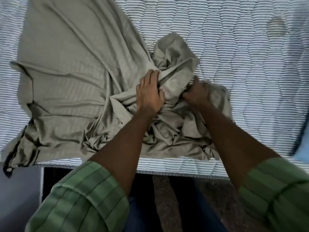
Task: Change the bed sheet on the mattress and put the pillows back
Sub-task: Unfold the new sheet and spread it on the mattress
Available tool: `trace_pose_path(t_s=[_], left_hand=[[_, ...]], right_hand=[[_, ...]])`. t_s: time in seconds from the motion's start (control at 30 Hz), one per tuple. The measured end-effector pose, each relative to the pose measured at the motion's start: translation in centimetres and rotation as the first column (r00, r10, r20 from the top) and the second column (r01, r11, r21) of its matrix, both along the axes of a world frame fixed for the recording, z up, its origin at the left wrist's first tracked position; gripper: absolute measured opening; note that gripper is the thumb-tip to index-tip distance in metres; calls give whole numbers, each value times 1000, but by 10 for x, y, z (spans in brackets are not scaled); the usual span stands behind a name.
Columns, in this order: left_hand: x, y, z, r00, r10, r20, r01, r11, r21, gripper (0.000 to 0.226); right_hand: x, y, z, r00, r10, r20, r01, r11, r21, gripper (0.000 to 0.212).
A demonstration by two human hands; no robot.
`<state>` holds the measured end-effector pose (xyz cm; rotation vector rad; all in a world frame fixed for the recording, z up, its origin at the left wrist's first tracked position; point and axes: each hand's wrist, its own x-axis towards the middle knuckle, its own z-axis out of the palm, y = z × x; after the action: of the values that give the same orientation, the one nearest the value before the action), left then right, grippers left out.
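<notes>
A grey-green bed sheet (70, 77) lies half spread on the mattress (242, 67) — flat at the left, bunched into soft folds near the middle, its near hem reaching the mattress's near edge. The mattress is quilted, white with thin dark stripes, bare to the right and far side. The left hand (149, 92) curls its fingers into the bunched cloth; the right hand (196, 93) grips a wad beside it. Green striped sleeves (80, 198) — rolled back.
</notes>
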<state>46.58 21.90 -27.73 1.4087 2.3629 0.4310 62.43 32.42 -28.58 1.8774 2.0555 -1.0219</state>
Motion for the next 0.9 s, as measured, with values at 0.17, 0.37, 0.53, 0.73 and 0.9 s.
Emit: trace_pose_path(t_s=[0.17, 0.37, 0.53, 0.73, 0.9], left_hand=[[-1, 6, -14, 932, 359, 43, -353, 930, -103, 30], [-5, -33, -18, 548, 829, 109, -790, 556, -259, 56], [-4, -63, -33, 994, -95, -45, 80, 961, -265, 40], [-36, -32, -33, 999, 5, -48, -4, 1000, 12, 47], [-95, 32, -33, 1000, -18, 8, 18, 1000, 2, 33]], right_hand=[[-9, -15, -9, 956, -44, -290, -76, 917, -391, 45], [26, 10, -41, 485, -761, -431, 791, 592, -153, 41], [38, -4, -50, 998, -61, -26, 62, 995, 75, 55], [-4, 35, -16, 999, 7, -33, -12, 990, -141, 41], [-65, 56, -31, 688, -608, -395, 588, 787, -187, 52]])
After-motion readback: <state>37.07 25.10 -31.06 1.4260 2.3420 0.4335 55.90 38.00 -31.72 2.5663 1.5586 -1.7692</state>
